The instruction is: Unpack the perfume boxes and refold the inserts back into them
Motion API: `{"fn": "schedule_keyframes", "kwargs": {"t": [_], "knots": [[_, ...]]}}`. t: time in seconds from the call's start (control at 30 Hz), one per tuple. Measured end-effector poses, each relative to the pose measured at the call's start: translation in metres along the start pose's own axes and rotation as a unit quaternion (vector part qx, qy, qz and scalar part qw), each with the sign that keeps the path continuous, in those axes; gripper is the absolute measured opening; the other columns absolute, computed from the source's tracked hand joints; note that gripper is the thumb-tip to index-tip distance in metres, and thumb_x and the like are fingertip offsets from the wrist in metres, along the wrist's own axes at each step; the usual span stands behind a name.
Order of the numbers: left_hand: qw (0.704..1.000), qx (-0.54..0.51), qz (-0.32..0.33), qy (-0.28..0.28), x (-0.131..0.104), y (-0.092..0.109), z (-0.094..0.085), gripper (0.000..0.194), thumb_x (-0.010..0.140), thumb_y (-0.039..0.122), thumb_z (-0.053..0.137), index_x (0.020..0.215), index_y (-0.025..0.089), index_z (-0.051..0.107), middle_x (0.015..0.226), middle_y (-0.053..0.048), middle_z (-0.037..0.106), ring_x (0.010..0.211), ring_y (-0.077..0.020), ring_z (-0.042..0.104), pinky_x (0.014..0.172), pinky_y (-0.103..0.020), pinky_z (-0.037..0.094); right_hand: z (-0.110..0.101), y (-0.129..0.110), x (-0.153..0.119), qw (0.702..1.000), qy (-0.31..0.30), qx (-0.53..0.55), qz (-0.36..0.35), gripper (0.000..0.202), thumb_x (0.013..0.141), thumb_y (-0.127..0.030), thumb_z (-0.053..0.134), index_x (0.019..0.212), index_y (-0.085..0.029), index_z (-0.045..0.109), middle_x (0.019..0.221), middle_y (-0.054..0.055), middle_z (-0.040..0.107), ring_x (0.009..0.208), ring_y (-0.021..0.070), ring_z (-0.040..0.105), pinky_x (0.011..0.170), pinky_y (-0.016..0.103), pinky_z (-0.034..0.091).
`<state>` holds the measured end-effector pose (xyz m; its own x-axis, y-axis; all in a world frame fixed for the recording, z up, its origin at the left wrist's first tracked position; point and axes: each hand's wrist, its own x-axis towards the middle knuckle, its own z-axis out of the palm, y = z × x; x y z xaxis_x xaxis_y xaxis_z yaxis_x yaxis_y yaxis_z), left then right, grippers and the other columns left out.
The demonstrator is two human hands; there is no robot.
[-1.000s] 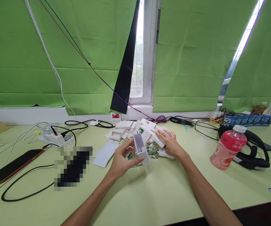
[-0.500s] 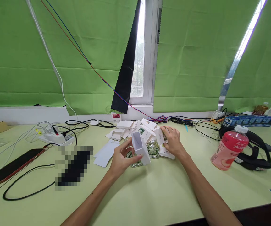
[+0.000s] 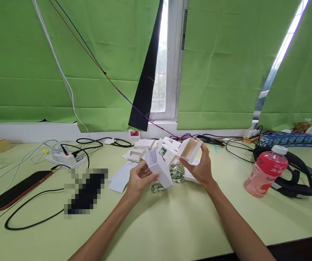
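My left hand [image 3: 141,180] holds a white box [image 3: 160,170] whose open end faces up and toward me. Between the thumb and fingers of my right hand [image 3: 201,167] is a second white box [image 3: 189,149], tilted, with its hollow inside showing. Glass items with green inside [image 3: 176,172] lie on the table between my hands, and another [image 3: 157,186] is partly hidden under the left box. Behind them is a pile of white cartons [image 3: 144,143]. Flat white card pieces [image 3: 122,177] lie left of my left hand.
A pink drink bottle [image 3: 265,172] and a black headset [image 3: 298,181] stand on the right of the table [image 3: 188,224]. To the left are a power strip [image 3: 65,158], cables and a dark tablet-like device [image 3: 19,189]. Coiled black cables run along the back.
The box in my right hand has turned, so its hollow side now shows, and my right fingers have spread around it. The left box has tipped leftward, its top flap now standing out.
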<state>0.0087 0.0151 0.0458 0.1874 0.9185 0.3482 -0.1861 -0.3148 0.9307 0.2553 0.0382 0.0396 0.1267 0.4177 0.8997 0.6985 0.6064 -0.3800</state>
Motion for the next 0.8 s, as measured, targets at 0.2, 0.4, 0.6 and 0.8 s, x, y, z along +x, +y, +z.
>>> {"fn": "schedule_keyframes", "kwargs": {"t": [0.2,0.4,0.6,0.8], "knots": [[1.000,-0.019,0.017,0.011,0.0013,-0.0026,-0.0011,0.042,0.070,0.036,0.080,0.108,0.019,0.072,0.111,-0.007,0.073,0.108,-0.0279,0.064,0.087,-0.032,0.050,0.0038,-0.0059,-0.0036,0.998,0.017,0.057,0.003,0.103,0.073,-0.043,0.078,0.153,-0.026,0.015,0.134,0.015,0.048,0.122,0.0336,0.050,0.102,0.057,0.042],[1.000,-0.021,0.006,0.018,0.0016,-0.0041,-0.0026,0.040,0.072,0.037,0.079,0.108,0.020,0.072,0.113,-0.008,0.073,0.107,-0.0268,0.064,0.088,-0.031,0.049,0.0050,-0.0063,-0.0026,0.993,0.043,0.101,-0.042,0.101,0.074,-0.037,0.074,0.153,-0.031,0.010,0.136,0.014,0.041,0.117,0.0313,0.051,0.096,0.055,0.046],[0.999,-0.032,0.000,0.015,0.0013,-0.0017,-0.0003,0.040,0.071,0.039,0.079,0.106,0.020,0.073,0.111,-0.007,0.074,0.106,-0.0257,0.064,0.084,-0.028,0.049,0.0030,-0.0098,-0.0013,0.986,0.026,0.150,-0.067,0.092,0.074,-0.034,0.069,0.149,-0.033,0.015,0.125,0.011,0.045,0.109,0.0296,0.053,0.088,0.052,0.050],[0.999,-0.046,-0.009,0.026,-0.0004,0.0031,0.0021,0.045,0.068,0.042,0.081,0.106,0.019,0.073,0.107,-0.009,0.074,0.101,-0.0259,0.064,0.075,-0.028,0.049,0.0039,-0.0091,-0.0058,0.983,-0.008,0.174,-0.052,0.082,0.075,-0.039,0.069,0.145,-0.030,0.026,0.126,0.011,0.047,0.112,0.0313,0.052,0.091,0.053,0.048]]}}
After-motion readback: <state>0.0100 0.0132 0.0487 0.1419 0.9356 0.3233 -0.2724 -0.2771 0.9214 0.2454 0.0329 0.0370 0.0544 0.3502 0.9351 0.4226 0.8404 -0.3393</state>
